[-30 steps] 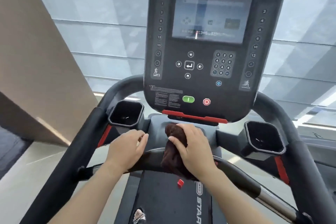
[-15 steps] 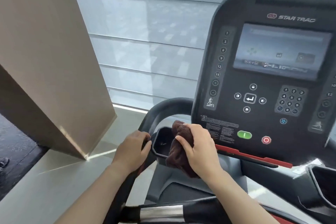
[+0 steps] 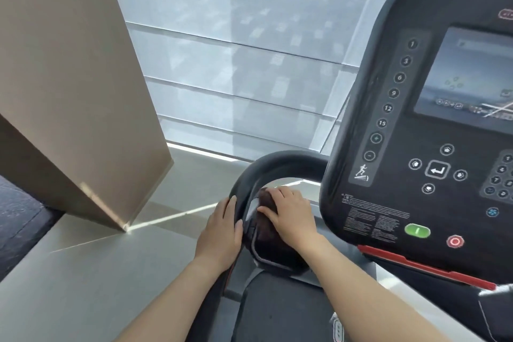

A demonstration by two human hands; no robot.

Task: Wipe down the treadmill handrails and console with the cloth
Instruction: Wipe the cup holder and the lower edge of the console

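The black treadmill console (image 3: 388, 147) fills the right side, with its screen, keypad, green and red buttons. The curved left handrail (image 3: 277, 159) bends down from the console's left edge. My left hand (image 3: 222, 233) grips that handrail from the outside. My right hand (image 3: 291, 216) presses a dark brown cloth (image 3: 268, 228) down into the left cup holder (image 3: 266, 259), just inside the rail. Most of the cloth is hidden under my palm.
A large tan pillar (image 3: 72, 86) stands at the left on a grey ledge (image 3: 111, 272). A window with grey blinds (image 3: 249, 64) lies behind the treadmill. The treadmill deck (image 3: 277, 314) runs below my arms.
My view has swung left and closer. Both hands moved from the centre bar to the left side; the cloth went from the cup holder's rim down into it.
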